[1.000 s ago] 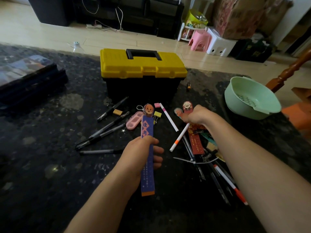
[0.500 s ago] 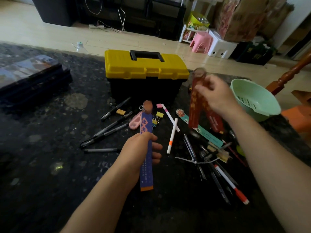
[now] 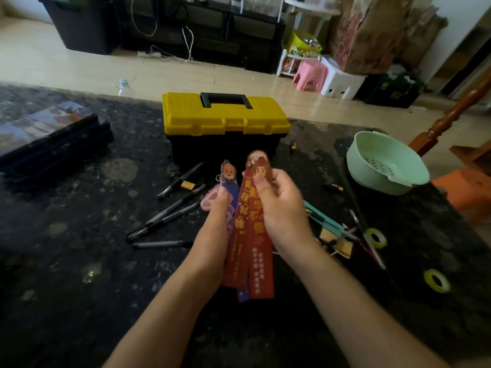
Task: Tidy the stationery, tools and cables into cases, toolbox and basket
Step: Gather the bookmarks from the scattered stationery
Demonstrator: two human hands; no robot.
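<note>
Your left hand [image 3: 215, 224] and right hand [image 3: 283, 208] meet above the tabletop [image 3: 66, 261], both clenched around a small fan of bookmarks: the left hand grips the blue bookmark [image 3: 229, 185], the right hand pinches the 2 red bookmarks [image 3: 251, 235] against it. You are gathering, not yet stowing, so I judge the task to be in its early part. The toolbox [image 3: 225, 123] stands behind your hands with its yellow lid down, and the green basket [image 3: 398, 144] at the right shows nothing inside as far as its bowl is visible. The dark cases [image 3: 53, 139] lie stacked at the left edge and seem closed. Loose on the tabletop lie 4 black pens [image 3: 176, 205] to the left of your hands, a teal bookmark [image 3: 325, 218] among a tangle of pens and clips to the right, 2 yellow tape rolls [image 3: 369, 231] near the right edge, and a battery [image 3: 334, 186] near the basket. All of that remains to sort, and neither the toolbox nor the cases are opened yet
</note>
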